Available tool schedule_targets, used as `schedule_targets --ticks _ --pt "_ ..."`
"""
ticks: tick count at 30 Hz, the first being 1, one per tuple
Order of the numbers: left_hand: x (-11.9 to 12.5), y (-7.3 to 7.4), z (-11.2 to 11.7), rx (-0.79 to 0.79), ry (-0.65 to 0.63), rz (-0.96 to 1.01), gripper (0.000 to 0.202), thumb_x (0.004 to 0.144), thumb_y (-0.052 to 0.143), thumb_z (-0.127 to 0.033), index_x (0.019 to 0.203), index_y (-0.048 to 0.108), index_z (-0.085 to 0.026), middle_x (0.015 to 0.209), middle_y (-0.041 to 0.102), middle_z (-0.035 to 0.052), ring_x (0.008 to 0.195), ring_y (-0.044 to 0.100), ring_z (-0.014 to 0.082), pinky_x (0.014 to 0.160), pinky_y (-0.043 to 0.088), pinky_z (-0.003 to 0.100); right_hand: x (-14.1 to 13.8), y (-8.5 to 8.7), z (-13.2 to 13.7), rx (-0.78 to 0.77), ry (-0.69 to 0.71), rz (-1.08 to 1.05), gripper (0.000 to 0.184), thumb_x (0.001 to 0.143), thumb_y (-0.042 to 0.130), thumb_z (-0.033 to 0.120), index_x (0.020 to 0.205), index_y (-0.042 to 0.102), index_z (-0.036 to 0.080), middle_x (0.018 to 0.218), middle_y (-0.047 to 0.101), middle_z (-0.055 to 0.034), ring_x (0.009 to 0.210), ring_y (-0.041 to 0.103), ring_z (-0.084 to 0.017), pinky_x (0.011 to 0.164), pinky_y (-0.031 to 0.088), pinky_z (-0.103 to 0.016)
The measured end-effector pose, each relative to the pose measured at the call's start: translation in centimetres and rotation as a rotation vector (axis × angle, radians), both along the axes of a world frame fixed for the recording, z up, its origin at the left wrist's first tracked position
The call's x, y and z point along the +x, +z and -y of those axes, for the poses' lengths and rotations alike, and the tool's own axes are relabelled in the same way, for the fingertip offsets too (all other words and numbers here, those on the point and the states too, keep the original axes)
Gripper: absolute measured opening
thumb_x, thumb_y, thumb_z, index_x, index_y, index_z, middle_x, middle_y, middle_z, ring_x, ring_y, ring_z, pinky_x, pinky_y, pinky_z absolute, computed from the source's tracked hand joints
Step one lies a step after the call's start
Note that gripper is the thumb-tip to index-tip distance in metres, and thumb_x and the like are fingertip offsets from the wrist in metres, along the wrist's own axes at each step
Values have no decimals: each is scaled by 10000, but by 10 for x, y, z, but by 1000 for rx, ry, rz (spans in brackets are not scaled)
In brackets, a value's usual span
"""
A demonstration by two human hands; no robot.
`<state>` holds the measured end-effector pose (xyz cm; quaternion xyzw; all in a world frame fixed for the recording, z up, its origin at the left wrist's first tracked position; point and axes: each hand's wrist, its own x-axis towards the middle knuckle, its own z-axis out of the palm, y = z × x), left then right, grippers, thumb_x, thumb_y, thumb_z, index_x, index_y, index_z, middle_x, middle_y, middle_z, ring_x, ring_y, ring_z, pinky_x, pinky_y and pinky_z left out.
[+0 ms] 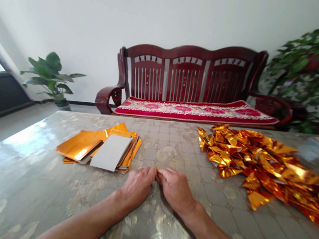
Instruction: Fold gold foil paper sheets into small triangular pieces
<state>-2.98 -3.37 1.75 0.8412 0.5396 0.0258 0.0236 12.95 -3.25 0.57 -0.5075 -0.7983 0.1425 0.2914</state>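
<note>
My left hand (138,184) and my right hand (176,189) meet at the middle of the table, their fingers closed. Between the fingertips shows a small bit of gold foil paper (157,172), mostly hidden by the hands. Just beyond my left hand lies a loose stack of gold foil sheets (80,145), with a sheet on top turned grey side up (111,153). Off to the right of my right hand spreads a heap of folded gold foil pieces (249,157), pointed and shiny.
A patterned, glossy cover lies over the table (98,210). Behind it stands a dark red wooden bench (185,77) with a red floral cushion (196,111). Potted plants (51,73) flank the bench. Clear plastic (318,149) lies at the table's far right.
</note>
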Motion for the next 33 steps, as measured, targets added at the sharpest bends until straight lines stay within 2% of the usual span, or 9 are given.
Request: schedule_targets --ticks 6,13,17,24,33 --pt "4 -1 4 -10 60 16 249 903 360 -62 971 568 -181 917 677 86 845 662 200 691 451 271 -5 -2 3 33 -32 -38 254 918 476 139 824 701 209 807 714 -52 774 661 -165 704 433 -226" --pt "1 -1 3 6 31 36 253 896 374 -65 958 586 -188 891 690 76 825 664 198 673 431 258 -5 -5 2 53 -35 -44 252 891 498 125 813 722 209 773 718 -50 738 661 -163 679 431 -226" --pt "-5 0 -6 23 28 124 244 915 386 -101 923 610 -200 863 707 48 788 662 176 643 404 242 1 -1 -6 12 -10 -87 256 892 515 145 856 750 239 786 744 -25 740 672 -154 685 443 -223" --pt "-16 2 -20 8 70 334 256 953 415 -199 917 668 -220 830 715 32 754 651 148 652 405 213 18 11 -18 -86 -88 -28 219 892 567 227 923 777 282 798 766 -3 726 687 -159 637 433 -232" --pt "-15 -6 -20 71 9 340 250 955 425 -184 881 663 -210 770 701 19 704 628 133 629 370 205 16 4 -19 -55 -52 -112 237 895 547 227 916 779 273 824 773 -4 745 690 -158 664 443 -227"
